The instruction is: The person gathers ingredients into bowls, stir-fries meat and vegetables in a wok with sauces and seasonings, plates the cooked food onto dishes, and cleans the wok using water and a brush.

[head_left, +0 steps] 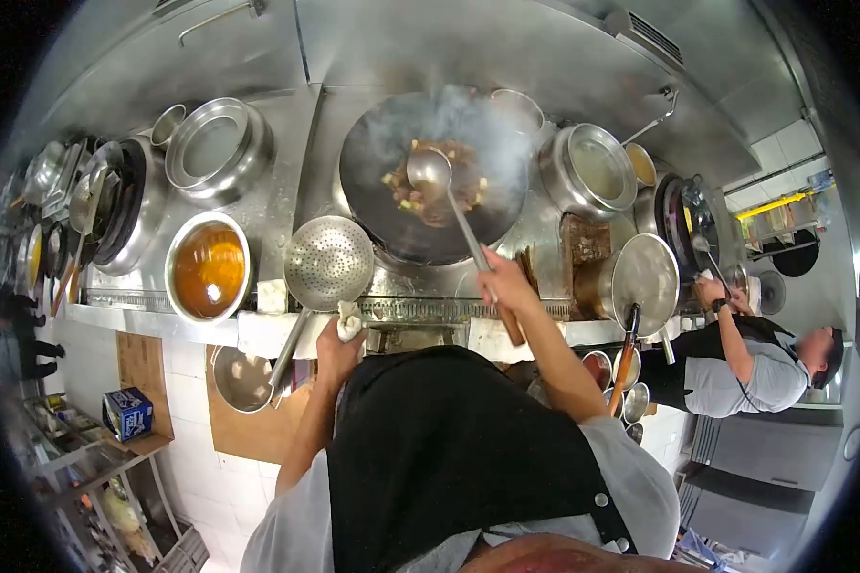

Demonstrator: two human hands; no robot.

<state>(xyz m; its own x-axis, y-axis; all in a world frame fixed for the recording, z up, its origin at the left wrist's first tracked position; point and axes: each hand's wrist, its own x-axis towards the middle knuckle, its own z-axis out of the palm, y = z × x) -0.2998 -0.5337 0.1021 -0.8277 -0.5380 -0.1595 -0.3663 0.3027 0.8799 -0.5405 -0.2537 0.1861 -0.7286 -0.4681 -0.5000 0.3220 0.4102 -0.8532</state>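
In my right hand (506, 284) is a long-handled ladle (466, 229) with a wooden grip end. Its round bowl rests over browned food pieces (413, 199) in a dark wok (373, 205), from which steam or smoke rises. My left hand (336, 351) is closed around a folded white cloth (350, 321) at the front edge of the stove; whether a handle lies beneath the cloth is hidden. Just above this hand, a perforated strainer (330, 263) lies with its handle slanting down to the left.
A steel bowl of amber oil (209, 267) stands at the left, with a lidded pot (218, 153) behind it. Pots (597, 170) and a large pan (646, 282) crowd the right. Another person (764, 358) works at the far right. Below left hangs a pan (242, 380).
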